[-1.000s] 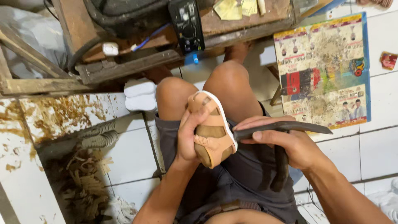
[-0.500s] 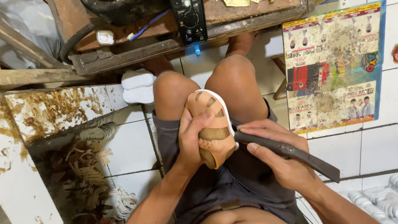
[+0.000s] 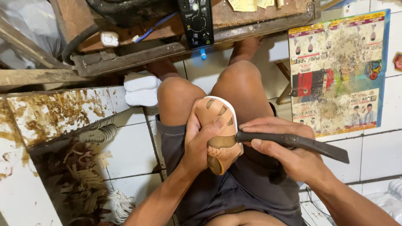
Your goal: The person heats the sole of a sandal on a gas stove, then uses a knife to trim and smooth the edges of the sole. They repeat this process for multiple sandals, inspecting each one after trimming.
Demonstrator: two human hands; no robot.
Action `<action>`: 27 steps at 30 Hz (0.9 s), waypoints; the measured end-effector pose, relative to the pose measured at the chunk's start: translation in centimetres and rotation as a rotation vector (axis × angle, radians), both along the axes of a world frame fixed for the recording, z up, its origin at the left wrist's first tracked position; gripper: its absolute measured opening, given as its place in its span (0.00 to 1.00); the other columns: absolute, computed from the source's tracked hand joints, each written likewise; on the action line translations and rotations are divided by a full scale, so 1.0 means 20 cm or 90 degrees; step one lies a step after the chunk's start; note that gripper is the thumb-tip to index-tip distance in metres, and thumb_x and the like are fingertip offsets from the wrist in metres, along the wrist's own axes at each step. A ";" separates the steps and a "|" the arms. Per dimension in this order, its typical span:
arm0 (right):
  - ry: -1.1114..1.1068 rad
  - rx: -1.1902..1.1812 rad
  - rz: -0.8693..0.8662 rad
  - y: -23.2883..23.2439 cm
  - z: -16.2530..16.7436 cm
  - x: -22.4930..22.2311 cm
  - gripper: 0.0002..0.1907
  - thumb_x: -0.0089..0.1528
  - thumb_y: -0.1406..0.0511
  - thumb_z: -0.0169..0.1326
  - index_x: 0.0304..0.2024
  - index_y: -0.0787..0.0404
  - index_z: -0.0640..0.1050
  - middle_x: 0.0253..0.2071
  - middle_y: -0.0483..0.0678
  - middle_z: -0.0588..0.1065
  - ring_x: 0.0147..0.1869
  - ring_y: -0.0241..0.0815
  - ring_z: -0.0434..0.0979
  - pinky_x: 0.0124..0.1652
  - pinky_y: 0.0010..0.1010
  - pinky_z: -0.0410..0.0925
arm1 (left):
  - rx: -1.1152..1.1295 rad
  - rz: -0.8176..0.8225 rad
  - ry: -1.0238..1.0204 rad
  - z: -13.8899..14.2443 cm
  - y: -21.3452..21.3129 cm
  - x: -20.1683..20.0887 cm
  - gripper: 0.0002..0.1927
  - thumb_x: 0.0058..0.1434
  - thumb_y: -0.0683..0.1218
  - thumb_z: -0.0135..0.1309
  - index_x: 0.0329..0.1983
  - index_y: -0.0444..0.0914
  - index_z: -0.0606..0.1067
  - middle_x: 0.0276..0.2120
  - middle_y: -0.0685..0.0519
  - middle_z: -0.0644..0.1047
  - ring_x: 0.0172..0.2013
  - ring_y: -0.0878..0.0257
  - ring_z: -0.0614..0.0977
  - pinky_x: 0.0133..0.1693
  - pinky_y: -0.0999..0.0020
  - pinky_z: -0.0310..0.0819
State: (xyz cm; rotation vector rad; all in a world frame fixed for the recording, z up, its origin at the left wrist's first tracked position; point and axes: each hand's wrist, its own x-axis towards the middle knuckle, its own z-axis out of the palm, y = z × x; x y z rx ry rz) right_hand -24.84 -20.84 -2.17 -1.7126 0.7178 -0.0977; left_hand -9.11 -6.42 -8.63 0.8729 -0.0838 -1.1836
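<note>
The left hand (image 3: pixel 200 140) is wrapped around a small tan sandal (image 3: pixel 220 134) with a white sole, fingers behind it and the thumb pressed across the straps on the front, so the sandal stands tilted above the lap, between the two bare knees. The right hand (image 3: pixel 289 152) is closed in a fist-like grip on a long dark tool (image 3: pixel 293 142), a knife or file by its look, though the working end is hidden where it meets the sandal's edge, so its exact kind is hard to tell. That end touches the sandal on its right side, about halfway down, just beside the left thumb. The sandal looks light and fairly soft in the straps but stiffer along the sole, so it is best held as it is here, by the sole and heel, with the thumb steadying the top. The tool looks rigid and heavier. Beyond the knees lie a rough wooden bench (image 3: pixel 138 50), a black remote-like device (image 3: pixel 196 21) and a printed poster (image 3: pixel 339 71) on the white tiled floor (image 3: pixel 130 150).
</note>
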 end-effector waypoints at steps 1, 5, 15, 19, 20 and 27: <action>-0.003 -0.006 -0.007 0.00 0.00 0.00 0.15 0.56 0.68 0.58 0.44 0.66 0.85 0.46 0.53 0.84 0.50 0.44 0.84 0.51 0.32 0.73 | 0.001 -0.001 -0.013 0.00 0.00 0.00 0.17 0.66 0.42 0.53 0.55 0.35 0.66 0.44 0.50 0.73 0.43 0.65 0.76 0.46 0.69 0.75; 0.037 0.033 0.017 -0.01 0.00 0.01 0.15 0.54 0.68 0.59 0.43 0.66 0.85 0.44 0.53 0.85 0.48 0.45 0.83 0.50 0.32 0.74 | 0.030 0.006 0.053 0.00 -0.01 0.00 0.17 0.65 0.42 0.53 0.55 0.36 0.66 0.44 0.50 0.73 0.43 0.64 0.77 0.45 0.67 0.75; -0.024 0.037 -0.091 0.02 -0.03 0.03 0.16 0.56 0.69 0.56 0.44 0.69 0.84 0.48 0.56 0.84 0.53 0.47 0.84 0.55 0.35 0.74 | -0.001 -0.047 -0.006 -0.02 -0.01 0.03 0.16 0.64 0.42 0.55 0.53 0.35 0.66 0.45 0.47 0.74 0.45 0.63 0.77 0.48 0.67 0.75; -0.030 0.053 -0.100 -0.01 -0.01 0.06 0.16 0.56 0.70 0.56 0.45 0.70 0.84 0.48 0.58 0.84 0.53 0.48 0.83 0.54 0.34 0.73 | 0.042 -0.053 -0.079 -0.02 -0.01 0.02 0.18 0.63 0.43 0.56 0.53 0.35 0.66 0.44 0.50 0.73 0.45 0.66 0.76 0.49 0.69 0.73; -0.023 0.055 -0.110 -0.01 0.00 0.07 0.16 0.57 0.70 0.56 0.45 0.70 0.84 0.48 0.57 0.84 0.53 0.48 0.83 0.53 0.34 0.74 | 0.047 -0.054 -0.089 -0.02 -0.01 0.02 0.18 0.63 0.43 0.56 0.53 0.35 0.66 0.44 0.50 0.73 0.45 0.66 0.76 0.49 0.70 0.73; 0.021 -0.058 0.013 -0.09 0.06 0.12 0.15 0.57 0.69 0.58 0.45 0.68 0.84 0.46 0.53 0.84 0.50 0.45 0.84 0.50 0.32 0.74 | 0.062 -0.078 -0.085 0.03 -0.03 0.03 0.17 0.63 0.44 0.58 0.50 0.36 0.66 0.42 0.50 0.73 0.41 0.65 0.76 0.43 0.68 0.75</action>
